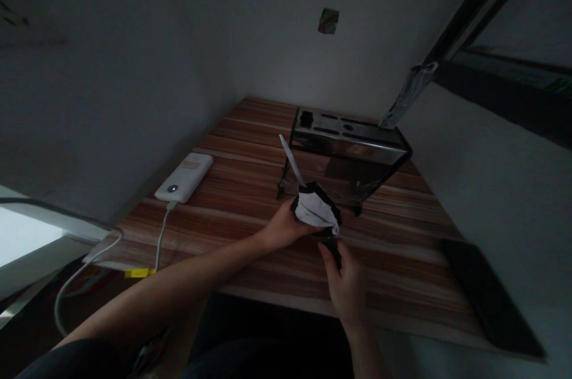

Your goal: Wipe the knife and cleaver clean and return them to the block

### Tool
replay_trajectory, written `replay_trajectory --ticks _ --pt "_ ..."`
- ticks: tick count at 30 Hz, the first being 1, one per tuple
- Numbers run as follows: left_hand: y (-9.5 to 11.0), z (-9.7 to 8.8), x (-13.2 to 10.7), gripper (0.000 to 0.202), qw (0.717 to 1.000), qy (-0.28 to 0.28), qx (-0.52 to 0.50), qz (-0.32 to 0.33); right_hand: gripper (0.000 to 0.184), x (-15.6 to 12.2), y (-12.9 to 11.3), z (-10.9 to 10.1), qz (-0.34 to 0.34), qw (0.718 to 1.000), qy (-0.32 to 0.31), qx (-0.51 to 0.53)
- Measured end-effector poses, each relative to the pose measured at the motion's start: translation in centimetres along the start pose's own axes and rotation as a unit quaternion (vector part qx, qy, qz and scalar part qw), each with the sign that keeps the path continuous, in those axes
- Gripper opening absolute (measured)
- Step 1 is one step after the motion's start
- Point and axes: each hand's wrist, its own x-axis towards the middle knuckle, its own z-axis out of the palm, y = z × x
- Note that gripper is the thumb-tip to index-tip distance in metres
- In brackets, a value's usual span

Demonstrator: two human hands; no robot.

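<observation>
White power bank (191,171) at 10 o'clock from the hands. Left hand (285,229) clasps black-and-white item (315,207), over the table (250,173), from its 8 o'clock side; long axis roughly 11-to-5. Right hand (351,280), farther from white face, pinches black piece (331,245) at item's 5 o'clock; joined or separate, can't tell.

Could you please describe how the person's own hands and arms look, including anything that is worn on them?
The left hand and right hand are bare, without gloves. No watch or bracelet shows, and no sleeve covers the visible left forearm or right forearm. In this dim light, small markings cannot be made out.
</observation>
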Motion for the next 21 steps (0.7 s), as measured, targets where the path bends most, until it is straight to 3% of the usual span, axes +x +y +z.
replay_trajectory --ticks 11,21 --pt "1.4 -1.5 1.1 0.039 0.995 0.071 0.018 0.067 0.033 0.0 0.0 0.0 0.003 1.000 -0.017 0.003" --pt "2.3 -4.0 2.9 0.037 0.968 0.183 -0.085 0.151 0.035 0.0 -0.2 0.0 -0.012 0.999 -0.035 -0.014"
